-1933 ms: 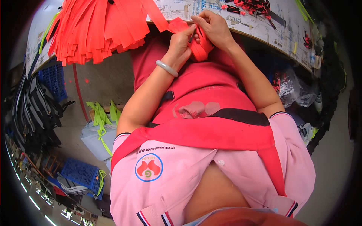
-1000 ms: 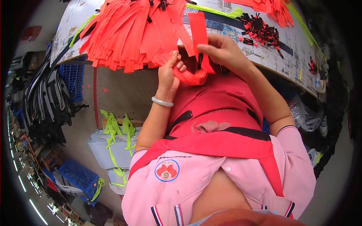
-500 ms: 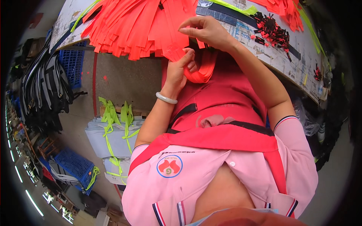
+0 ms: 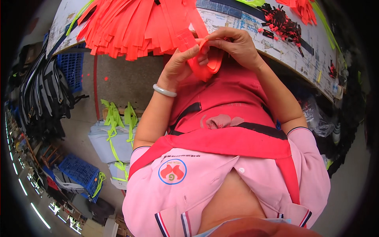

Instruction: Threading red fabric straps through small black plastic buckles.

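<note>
My left hand [image 4: 177,68] is closed round a looped bundle of bright orange-red fabric straps [image 4: 212,68], which hangs in front of my apron. The thumb lies across the straps, and their flat ends stick up above it. Close beside it, my right hand [image 4: 238,46] pinches a strap at the upper side of the bundle, thumb and forefinger together. One strap [image 4: 196,21] runs down from the table toward the two hands. Just beyond them, a fanned pile of the same straps [image 4: 132,33] overhangs the table's near edge.
The worktable [image 4: 272,51] carries a heap of small black and red pieces [image 4: 282,23] and more orange straps [image 4: 302,10] at far right. To the left are a blue crate [image 4: 71,65], hanging black and grey straps [image 4: 47,94], and stacked sheets tied with lime-green bands [image 4: 104,140].
My right hand has come down from above the pile to the bundle and now pinches a strap beside my left hand. My left hand has shifted slightly left, keeping its hold.
</note>
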`<state>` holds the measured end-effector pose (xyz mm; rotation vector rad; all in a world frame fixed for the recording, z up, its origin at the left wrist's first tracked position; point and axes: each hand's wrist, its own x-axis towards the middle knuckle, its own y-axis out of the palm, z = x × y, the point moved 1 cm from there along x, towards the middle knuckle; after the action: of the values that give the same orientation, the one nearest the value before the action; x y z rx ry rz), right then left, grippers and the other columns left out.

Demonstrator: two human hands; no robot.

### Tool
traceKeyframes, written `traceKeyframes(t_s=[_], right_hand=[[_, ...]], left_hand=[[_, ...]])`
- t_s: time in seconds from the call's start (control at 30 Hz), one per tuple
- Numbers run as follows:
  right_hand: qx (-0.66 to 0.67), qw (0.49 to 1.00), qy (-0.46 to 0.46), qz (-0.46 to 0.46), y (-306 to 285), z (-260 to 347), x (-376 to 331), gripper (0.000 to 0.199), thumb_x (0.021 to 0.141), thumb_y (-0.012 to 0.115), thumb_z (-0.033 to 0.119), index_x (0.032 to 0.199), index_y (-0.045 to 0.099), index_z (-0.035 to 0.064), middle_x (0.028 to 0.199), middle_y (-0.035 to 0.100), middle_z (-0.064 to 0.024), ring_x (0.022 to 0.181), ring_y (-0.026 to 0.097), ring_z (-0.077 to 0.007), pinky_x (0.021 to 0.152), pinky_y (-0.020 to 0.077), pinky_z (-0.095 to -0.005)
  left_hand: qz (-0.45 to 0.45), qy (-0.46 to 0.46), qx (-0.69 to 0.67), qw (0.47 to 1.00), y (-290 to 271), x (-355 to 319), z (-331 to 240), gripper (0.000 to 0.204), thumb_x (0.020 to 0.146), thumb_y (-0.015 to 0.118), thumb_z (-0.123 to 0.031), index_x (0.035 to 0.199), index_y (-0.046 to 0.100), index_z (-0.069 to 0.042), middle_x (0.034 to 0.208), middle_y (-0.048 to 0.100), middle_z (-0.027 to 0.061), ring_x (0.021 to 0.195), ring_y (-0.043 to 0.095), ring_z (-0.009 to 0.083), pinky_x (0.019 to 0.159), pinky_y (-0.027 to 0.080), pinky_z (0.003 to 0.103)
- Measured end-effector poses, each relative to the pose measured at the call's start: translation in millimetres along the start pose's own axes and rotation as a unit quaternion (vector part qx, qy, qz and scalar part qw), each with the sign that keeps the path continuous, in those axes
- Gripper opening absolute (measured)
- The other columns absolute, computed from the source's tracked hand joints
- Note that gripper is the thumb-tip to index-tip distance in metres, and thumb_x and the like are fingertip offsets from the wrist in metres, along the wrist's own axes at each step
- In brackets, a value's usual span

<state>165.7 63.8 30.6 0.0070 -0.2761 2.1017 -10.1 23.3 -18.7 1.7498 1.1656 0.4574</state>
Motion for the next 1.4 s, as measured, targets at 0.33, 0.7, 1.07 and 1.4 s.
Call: traceKeyframes(t_s=[0.33,0.7,1.07,1.4], right_hand=[[0.021,0.996,0.087,0.002,-8,26,-11,0.017,0.091,0.06,0.015,0.095,0.062,-0.001,0.079,0.06,-0.0012,0.076,0.053,-0.0058,0.07,0.0455,-0.0214],[-0.127,0.989,0.005,0.077,-8,28,-21,0.018,0.094,0.051,0.016,0.091,0.055,-0.0006,0.068,0.052,-0.0167,0.059,0.052,-0.0255,0.057,0.0436,-0.0328],[0.028,0.986,0.149,0.064,2,-4,-36,0.019,0.092,0.049,0.016,0.082,0.055,0.001,0.058,0.045,-0.0003,0.052,0.043,-0.0073,0.048,0.0349,-0.0253],[0.014,0.995,0.096,0.03,9,-1,-40,0.019,0.092,0.053,0.018,0.081,0.058,0.004,0.063,0.043,0.0052,0.053,0.035,-0.0017,0.046,0.0277,-0.0203]], left_hand=[[-0.083,0.266,0.412,0.867,30,1,-2,0.019,0.089,0.065,-0.012,0.103,0.063,0.001,0.088,0.064,0.0005,0.079,0.057,0.0071,0.071,0.048,0.021],[-0.031,0.152,0.443,0.883,40,-10,-21,0.009,0.086,0.065,-0.006,0.092,0.064,0.001,0.082,0.063,-0.0008,0.077,0.056,0.0052,0.067,0.047,0.021],[-0.038,0.157,0.53,0.832,20,-9,5,0.004,0.087,0.064,-0.005,0.087,0.062,-0.002,0.082,0.061,-0.0009,0.075,0.054,0.0055,0.064,0.045,0.023],[-0.073,0.082,0.378,0.919,17,-13,8,0.004,0.088,0.062,-0.007,0.087,0.062,-0.004,0.08,0.058,-0.0029,0.072,0.053,0.0069,0.066,0.043,0.021]])
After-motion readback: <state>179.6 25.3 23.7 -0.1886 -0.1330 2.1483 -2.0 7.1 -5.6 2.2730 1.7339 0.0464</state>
